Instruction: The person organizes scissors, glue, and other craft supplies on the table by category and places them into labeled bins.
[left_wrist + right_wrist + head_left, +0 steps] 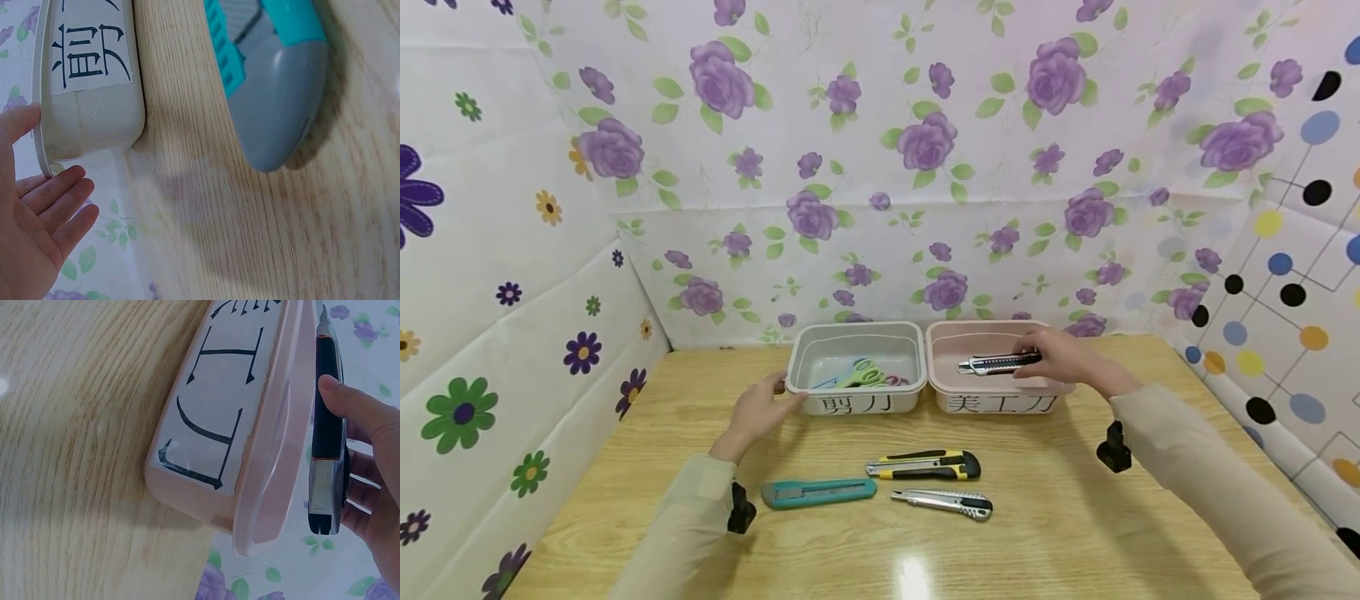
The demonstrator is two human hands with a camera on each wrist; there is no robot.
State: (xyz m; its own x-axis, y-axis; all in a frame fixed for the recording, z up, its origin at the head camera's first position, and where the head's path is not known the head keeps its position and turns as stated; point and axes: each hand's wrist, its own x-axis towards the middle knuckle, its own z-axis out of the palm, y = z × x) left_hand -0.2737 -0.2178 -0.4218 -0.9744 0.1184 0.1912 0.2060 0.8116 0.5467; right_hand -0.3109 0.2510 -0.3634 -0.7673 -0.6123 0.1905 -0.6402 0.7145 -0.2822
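Note:
My right hand (1060, 358) grips a black and silver utility knife (328, 412) between thumb and fingers, above the pink bin (250, 512). In the head view this knife lies level over the bin's opening. My left hand (762, 412) touches the front left corner of the white-grey bin (797, 371). In the left wrist view its thumb rests on the rim, with the other fingers loosely extended by the bin's end. Inside that bin are scissors with green handles (865, 373). Lying on the table are a teal utility knife (818, 492), a yellow-black one (925, 465) and a silver one (946, 502).
Both bins stand side by side at the back of the wooden table (850, 558), with Chinese labels on their fronts. A flowered cloth (880, 242) hangs right behind them. Patterned cloths also border the left and right sides.

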